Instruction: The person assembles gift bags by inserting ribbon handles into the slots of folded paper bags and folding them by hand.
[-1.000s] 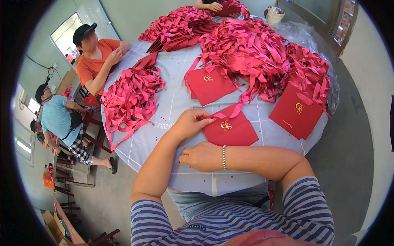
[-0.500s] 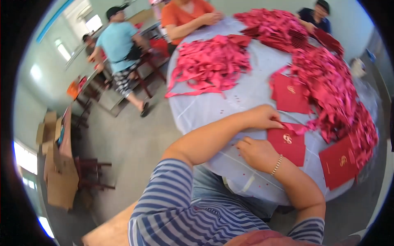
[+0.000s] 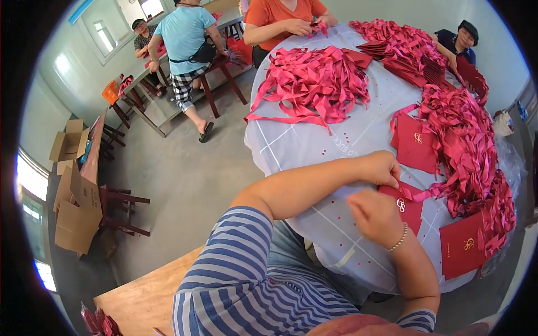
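On the table in front of me lies a flat red card piece (image 3: pixel 413 211) with a gold emblem and a pink ribbon (image 3: pixel 425 194) at its top edge. My left hand (image 3: pixel 379 169) is closed in a pinch at its upper left corner, where the ribbon meets the card. Just below, my right hand (image 3: pixel 374 217) is curled and slightly blurred, raised over the card's left side; whatever its fingers hold is hidden. A similar red piece (image 3: pixel 416 143) lies beyond my left hand, and another (image 3: pixel 463 245) rests to the right.
Heaps of ribbon (image 3: pixel 314 84) and ribboned red pieces (image 3: pixel 459 140) cover much of the white-covered round table (image 3: pixel 269 140). One person in orange (image 3: pixel 286 22) and another in dark clothes (image 3: pixel 457 45) work across it. Cardboard boxes (image 3: pixel 78 213) and stools (image 3: pixel 126 210) stand left.
My right hand has lifted from the table beside the card and curled its fingers. My left hand stays at the card's corner. The whole view has shifted slightly.
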A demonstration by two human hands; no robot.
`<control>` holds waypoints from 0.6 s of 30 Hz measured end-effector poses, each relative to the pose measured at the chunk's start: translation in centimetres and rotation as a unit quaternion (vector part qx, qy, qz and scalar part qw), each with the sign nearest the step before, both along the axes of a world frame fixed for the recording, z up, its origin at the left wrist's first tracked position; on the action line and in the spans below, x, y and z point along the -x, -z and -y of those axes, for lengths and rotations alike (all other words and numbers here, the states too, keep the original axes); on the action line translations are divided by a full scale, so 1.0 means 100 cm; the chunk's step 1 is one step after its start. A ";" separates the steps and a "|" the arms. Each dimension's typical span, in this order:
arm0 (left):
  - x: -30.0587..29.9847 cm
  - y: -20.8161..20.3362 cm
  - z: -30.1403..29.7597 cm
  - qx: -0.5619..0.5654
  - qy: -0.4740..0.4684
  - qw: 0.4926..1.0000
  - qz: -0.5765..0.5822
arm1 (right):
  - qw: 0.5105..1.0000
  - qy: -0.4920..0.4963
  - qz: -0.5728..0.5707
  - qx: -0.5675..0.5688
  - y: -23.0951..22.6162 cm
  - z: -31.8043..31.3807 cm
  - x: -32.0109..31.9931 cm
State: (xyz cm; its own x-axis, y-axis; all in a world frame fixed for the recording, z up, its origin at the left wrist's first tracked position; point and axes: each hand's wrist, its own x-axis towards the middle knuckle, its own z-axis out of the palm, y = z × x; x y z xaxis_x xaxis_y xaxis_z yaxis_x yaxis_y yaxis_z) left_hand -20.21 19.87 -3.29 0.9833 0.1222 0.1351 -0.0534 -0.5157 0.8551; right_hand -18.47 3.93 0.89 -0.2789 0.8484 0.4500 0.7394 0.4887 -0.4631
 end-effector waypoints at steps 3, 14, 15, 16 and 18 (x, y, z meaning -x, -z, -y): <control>0.008 0.006 -0.009 -0.058 0.020 0.993 0.106 | 0.977 0.146 -0.052 -0.148 -0.022 -0.007 -0.019; 0.005 -0.007 0.012 -0.297 -0.018 0.948 0.113 | 0.949 0.164 -0.105 0.247 -0.009 0.004 -0.139; 0.011 -0.006 0.011 -0.300 -0.017 0.946 0.126 | 0.928 0.157 -0.151 0.302 -0.016 0.000 -0.132; 0.012 -0.007 0.012 -0.300 -0.012 0.943 0.142 | 0.926 0.148 -0.147 0.316 -0.018 -0.001 -0.134; 0.012 -0.013 0.016 -0.309 0.003 0.940 0.144 | 0.920 0.143 -0.133 0.341 -0.024 0.000 -0.136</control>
State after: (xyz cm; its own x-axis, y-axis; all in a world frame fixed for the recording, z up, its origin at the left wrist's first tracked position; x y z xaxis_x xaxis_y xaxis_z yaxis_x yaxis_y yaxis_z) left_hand -21.38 18.27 -2.02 0.8956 -0.0717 0.4390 -0.2404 -0.9084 0.3421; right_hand -4.86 3.89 3.25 0.0432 0.9801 -0.1938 0.6089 -0.1796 -0.7726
